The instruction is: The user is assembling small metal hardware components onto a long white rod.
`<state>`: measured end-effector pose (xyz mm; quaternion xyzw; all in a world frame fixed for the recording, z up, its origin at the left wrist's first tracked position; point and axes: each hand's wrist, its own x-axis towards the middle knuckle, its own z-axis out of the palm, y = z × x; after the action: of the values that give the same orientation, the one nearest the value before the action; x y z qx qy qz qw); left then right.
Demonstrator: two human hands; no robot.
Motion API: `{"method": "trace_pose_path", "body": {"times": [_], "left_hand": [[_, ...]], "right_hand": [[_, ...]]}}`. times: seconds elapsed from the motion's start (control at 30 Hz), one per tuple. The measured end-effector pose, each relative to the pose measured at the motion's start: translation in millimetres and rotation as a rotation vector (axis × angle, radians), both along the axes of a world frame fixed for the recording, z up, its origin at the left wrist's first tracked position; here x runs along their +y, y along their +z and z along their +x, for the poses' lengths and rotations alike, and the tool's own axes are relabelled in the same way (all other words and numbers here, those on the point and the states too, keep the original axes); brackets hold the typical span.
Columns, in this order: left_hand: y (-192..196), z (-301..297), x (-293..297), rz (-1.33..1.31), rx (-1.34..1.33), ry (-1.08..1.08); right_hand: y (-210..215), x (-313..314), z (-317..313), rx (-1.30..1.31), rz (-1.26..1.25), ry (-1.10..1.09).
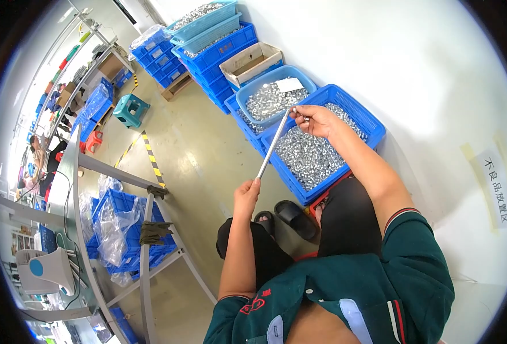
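Note:
My left hand (246,198) is closed around the lower end of a slim silver metal rod (274,144), which slants up and away to the right. At the rod's far end, my right hand (315,120) pinches small shiny metal pieces between its fingers, close against the tip. Whether a piece sits on the tip is too small to tell. Below the right hand stands a blue plastic basket (374,123) heaped with small silver metal parts (311,157). Just beyond it, a light blue tub (243,103) holds more such parts, with a white card (289,85) lying on them.
Stacked blue crates (216,74) and an open cardboard box (250,64) line the wall. A metal-framed workbench (113,172) stands on the left, with plastic-covered blue crates (121,229) under it. Black slippers (294,219) lie by my feet. A green stool (130,109) stands farther off.

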<state>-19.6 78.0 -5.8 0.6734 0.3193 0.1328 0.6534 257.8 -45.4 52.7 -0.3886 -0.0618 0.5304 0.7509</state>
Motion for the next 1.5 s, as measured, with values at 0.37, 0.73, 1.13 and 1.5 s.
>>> {"method": "trace_pose_path", "body": {"times": [0.37,0.73,1.13,1.5], "left_hand": [[-1,0,-1,0.013,-0.009,-0.041],[-2,0,-1,0.015,-0.01,-0.018],[2,-1,1,-0.084,-0.019,0.029],[6,-3,0,-0.076,0.004,0.008]], "right_hand": [[-1,2,-4,-0.045,0.06,0.008],[14,3,-11,-0.403,-0.09,-0.01],[2,7,-15,-0.322,-0.186,0.114],[4,0,-2,-0.067,-0.054,0.035]]}}
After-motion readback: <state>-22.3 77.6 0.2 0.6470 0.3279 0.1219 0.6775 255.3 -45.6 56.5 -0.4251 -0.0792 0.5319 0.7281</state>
